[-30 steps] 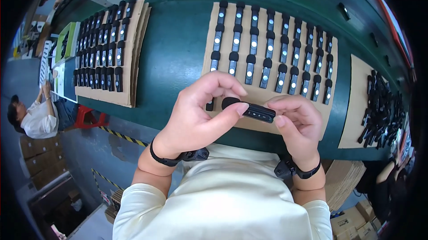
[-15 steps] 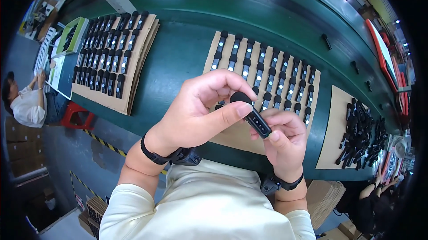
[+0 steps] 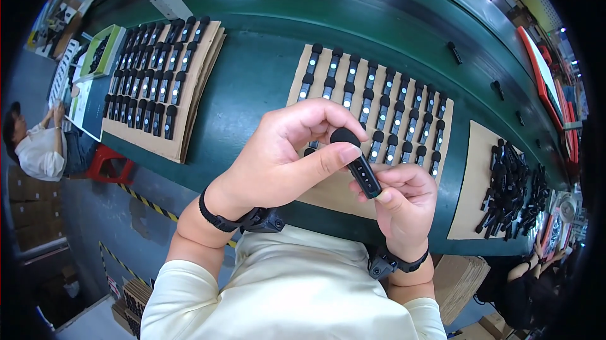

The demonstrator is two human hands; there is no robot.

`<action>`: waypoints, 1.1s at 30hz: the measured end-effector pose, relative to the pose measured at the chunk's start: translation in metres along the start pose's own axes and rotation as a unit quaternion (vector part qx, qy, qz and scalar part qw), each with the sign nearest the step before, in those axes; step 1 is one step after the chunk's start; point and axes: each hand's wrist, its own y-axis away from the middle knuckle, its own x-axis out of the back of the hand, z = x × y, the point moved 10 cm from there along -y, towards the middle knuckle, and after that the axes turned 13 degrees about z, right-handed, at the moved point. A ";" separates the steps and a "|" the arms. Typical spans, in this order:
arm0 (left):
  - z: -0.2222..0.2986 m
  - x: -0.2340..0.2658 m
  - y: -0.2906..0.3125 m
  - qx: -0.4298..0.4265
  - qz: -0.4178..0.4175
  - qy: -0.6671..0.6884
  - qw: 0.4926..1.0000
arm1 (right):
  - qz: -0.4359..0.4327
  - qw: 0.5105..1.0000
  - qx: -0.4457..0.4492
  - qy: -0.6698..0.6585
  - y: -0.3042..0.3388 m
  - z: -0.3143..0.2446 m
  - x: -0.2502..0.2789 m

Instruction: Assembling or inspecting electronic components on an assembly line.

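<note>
A small black microphone (image 3: 365,177) with a round foam head is held between both my hands, tilted with its foam end up and to the left. My left hand (image 3: 271,160) is closed on the foam head, thumb in front and forefinger curled over the top. With thumb and fingertips, my right hand (image 3: 407,204) pinches the lower end of the body. Small marks show on the side facing me. Just beyond my hands, rows of similar microphones (image 3: 384,113) lie on a cardboard sheet (image 3: 338,195); my hands hide part of the nearest ones.
On the left, stacked cardboard sheets (image 3: 199,97) bear more rows of microphones. At right, a loose heap of black microphones (image 3: 505,182) lies on cardboard. Several single ones, such as one microphone (image 3: 454,53), lie on the green belt (image 3: 391,18). A co-worker (image 3: 41,147) sits far left.
The held microphone has turned slightly and is a little more upright in my fingers. The single microphones on the belt have shifted left and away. Both hands keep their grip.
</note>
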 end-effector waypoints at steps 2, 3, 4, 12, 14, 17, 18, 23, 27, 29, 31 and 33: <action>0.000 0.000 0.000 0.000 0.001 -0.002 1.000 | 0.001 1.000 0.006 0.003 -0.001 0.001 0.003; 0.000 0.000 0.000 0.001 -0.001 -0.004 1.000 | 0.001 1.000 0.011 0.006 -0.001 0.001 0.004; 0.000 0.000 0.000 0.002 -0.002 -0.007 1.000 | 0.001 1.000 0.017 0.009 -0.001 0.000 0.005; -0.005 0.002 0.000 0.013 -0.001 -0.016 1.000 | 0.064 0.997 0.001 0.041 -0.002 0.008 0.014; -0.005 0.003 -0.001 0.014 -0.001 -0.019 1.000 | 0.062 0.997 0.004 0.045 -0.003 0.009 0.015; -0.008 0.003 -0.002 0.028 -0.001 -0.018 0.999 | 0.058 0.997 0.012 0.054 -0.005 0.009 0.017; -0.007 0.004 -0.002 0.026 -0.001 -0.018 0.999 | 0.053 0.997 0.016 0.051 -0.005 0.009 0.017; -0.009 0.007 0.000 0.007 -0.009 -0.051 0.999 | 0.052 0.998 0.020 0.035 -0.007 0.010 0.019; -0.002 0.008 0.001 -0.048 -0.031 -0.119 0.991 | 0.057 0.998 0.012 0.028 -0.007 0.014 0.023; 0.007 0.002 0.009 -0.063 -0.043 -0.148 0.986 | 0.034 0.999 0.010 -0.005 0.001 0.010 0.020; 0.018 -0.004 0.013 -0.114 -0.082 -0.231 0.963 | 0.017 0.999 -0.010 -0.029 0.000 0.013 0.016; 0.024 -0.008 0.017 -0.149 -0.095 -0.277 0.945 | 0.025 0.999 -0.028 -0.027 0.001 0.019 0.020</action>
